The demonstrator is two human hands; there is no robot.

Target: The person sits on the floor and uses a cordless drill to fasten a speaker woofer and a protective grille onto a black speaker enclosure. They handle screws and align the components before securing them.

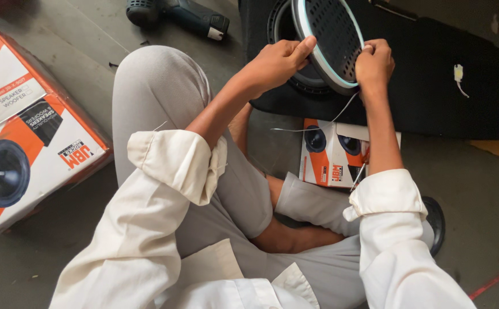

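1. The left hand (277, 57) grips the left rim of a round speaker grille (331, 41), thumb stretched along its pale ring.
2. The right hand (374, 62) pinches the grille's right edge, fingers curled tight.
3. The grille is tilted up on edge, above the speaker cone (286, 34) set into a black carpeted enclosure (432, 74) on the floor.
4. Thin white wires (341, 111) trail down from under the right hand toward a small orange-and-white speaker box (332, 151) beside the person's crossed legs.
5. Farther out: a large orange-and-white woofer carton (20, 131) at left, a cordless drill (181, 14) at the top, and a small white connector (459, 74) lying on the enclosure.
6. Risk, as I judge it: both grips sit only on the rim, so a slip could drop the grille onto the cone. The loose wires could also get pinched under the rim or snagged by a wrist.
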